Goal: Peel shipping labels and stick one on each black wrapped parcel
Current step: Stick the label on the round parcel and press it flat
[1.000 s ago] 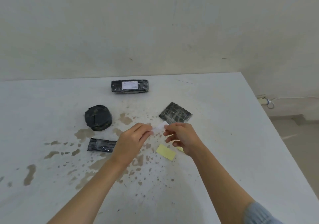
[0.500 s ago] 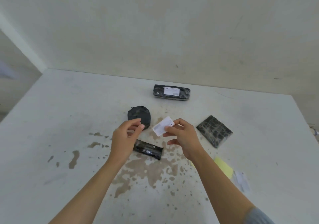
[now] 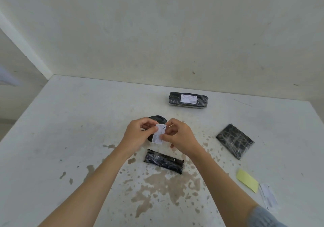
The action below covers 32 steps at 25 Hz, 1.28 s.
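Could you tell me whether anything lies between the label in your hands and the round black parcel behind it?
Nothing visible does. The label, pinched by left hand and right hand, hangs directly over the round parcel; only the hands themselves cover part of it.

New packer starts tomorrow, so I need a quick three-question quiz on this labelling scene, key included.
1. True or false: the far long parcel already carries a label.
2. Which parcel are both hands holding the label over? A) round parcel B) square parcel C) near long parcel
3. What colour is the backing sheet by the right forearm?

Key: 1 true; 2 A; 3 yellow.
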Each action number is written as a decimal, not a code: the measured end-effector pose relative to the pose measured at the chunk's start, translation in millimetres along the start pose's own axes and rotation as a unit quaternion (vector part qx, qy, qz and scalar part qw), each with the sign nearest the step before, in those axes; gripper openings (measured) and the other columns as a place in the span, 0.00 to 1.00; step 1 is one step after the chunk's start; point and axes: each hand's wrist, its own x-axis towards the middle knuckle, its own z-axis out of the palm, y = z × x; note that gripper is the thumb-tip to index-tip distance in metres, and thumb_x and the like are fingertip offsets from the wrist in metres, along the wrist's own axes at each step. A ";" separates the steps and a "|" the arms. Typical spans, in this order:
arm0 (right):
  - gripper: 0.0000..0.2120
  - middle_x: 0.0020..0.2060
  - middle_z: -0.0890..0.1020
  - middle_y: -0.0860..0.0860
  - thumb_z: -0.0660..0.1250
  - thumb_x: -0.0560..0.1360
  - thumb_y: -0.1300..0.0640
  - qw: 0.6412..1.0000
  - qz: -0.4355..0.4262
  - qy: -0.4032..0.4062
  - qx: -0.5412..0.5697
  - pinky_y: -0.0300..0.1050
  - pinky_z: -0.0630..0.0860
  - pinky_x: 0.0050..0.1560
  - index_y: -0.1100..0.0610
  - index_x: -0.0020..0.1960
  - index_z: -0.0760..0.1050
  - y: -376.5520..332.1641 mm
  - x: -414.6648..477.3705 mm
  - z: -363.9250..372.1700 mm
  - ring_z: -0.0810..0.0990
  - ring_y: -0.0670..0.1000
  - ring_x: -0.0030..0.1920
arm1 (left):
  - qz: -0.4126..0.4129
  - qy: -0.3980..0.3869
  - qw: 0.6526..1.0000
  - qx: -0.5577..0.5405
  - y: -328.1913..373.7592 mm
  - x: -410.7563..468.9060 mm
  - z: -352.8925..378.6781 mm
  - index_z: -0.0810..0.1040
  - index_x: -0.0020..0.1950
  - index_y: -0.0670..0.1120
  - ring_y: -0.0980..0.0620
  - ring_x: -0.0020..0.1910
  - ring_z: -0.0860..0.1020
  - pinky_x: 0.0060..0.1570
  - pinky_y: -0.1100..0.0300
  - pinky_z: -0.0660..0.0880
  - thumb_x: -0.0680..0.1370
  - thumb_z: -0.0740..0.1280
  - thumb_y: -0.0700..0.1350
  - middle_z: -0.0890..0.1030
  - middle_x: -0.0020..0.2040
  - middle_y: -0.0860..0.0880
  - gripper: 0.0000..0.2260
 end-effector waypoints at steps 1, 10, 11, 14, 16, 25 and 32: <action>0.13 0.39 0.84 0.52 0.74 0.68 0.62 1.000 0.001 0.009 0.002 0.40 0.76 0.31 0.55 0.49 0.74 -0.1 1.4 1.6 0.80 0.48 0.38 | 0.004 0.014 1.000 0.000 -1.1 1.9 1.1 0.82 0.44 0.46 0.55 0.40 0.78 0.44 0.64 0.74 0.73 0.70 0.38 0.82 0.41 0.50 0.04; 0.02 0.39 0.81 0.56 0.70 0.73 0.62 0.970 0.122 0.070 0.198 0.39 0.76 0.31 0.60 0.43 0.77 -2.1 16.5 10.3 0.78 0.49 0.35 | -0.114 0.122 0.959 -0.227 -7.3 6.7 14.0 0.81 0.51 0.46 0.54 0.44 0.81 0.36 0.69 0.75 0.73 0.71 0.41 0.84 0.46 0.47 0.07; 0.03 0.38 0.81 0.56 0.69 0.74 0.63 0.965 0.126 0.077 0.218 0.39 0.75 0.30 0.60 0.42 0.76 -3.0 18.8 10.7 0.78 0.49 0.33 | -0.118 0.119 0.956 -0.239 -8.5 7.2 13.7 0.81 0.52 0.45 0.55 0.43 0.81 0.34 0.71 0.75 0.74 0.70 0.41 0.84 0.46 0.47 0.08; 0.04 0.37 0.80 0.54 0.67 0.75 0.63 0.967 0.117 0.102 0.200 0.41 0.77 0.32 0.59 0.42 0.76 -4.0 28.7 11.8 0.77 0.50 0.35 | -0.108 0.109 0.960 -0.232 -15.3 8.8 11.1 0.82 0.53 0.47 0.56 0.44 0.81 0.36 0.70 0.75 0.74 0.70 0.41 0.85 0.46 0.49 0.09; 0.03 0.36 0.79 0.54 0.66 0.76 0.64 0.973 0.097 0.122 0.171 0.41 0.78 0.34 0.59 0.43 0.76 -3.5 35.6 10.7 0.77 0.50 0.36 | -0.095 0.114 0.971 -0.185 -22.9 9.4 8.1 0.82 0.53 0.50 0.55 0.46 0.81 0.39 0.68 0.76 0.73 0.71 0.41 0.84 0.48 0.51 0.09; 0.04 0.34 0.80 0.52 0.68 0.73 0.66 0.995 0.070 0.067 0.036 0.37 0.76 0.32 0.60 0.48 0.79 8.3 45.1 -2.3 0.78 0.50 0.37 | 0.015 0.027 0.998 0.048 -57.8 10.5 10.8 0.69 0.68 0.51 0.53 0.62 0.72 0.59 0.53 0.75 0.69 0.75 0.45 0.71 0.62 0.55 0.29; 0.05 0.37 0.80 0.53 0.69 0.73 0.65 0.997 0.062 0.045 -0.024 0.36 0.76 0.32 0.57 0.41 0.76 11.9 53.2 -3.5 0.77 0.48 0.35 | 0.030 -0.008 0.998 0.062 -46.9 12.4 14.8 0.60 0.63 0.65 0.56 0.59 0.70 0.57 0.60 0.70 0.68 0.76 0.45 0.67 0.54 0.66 0.34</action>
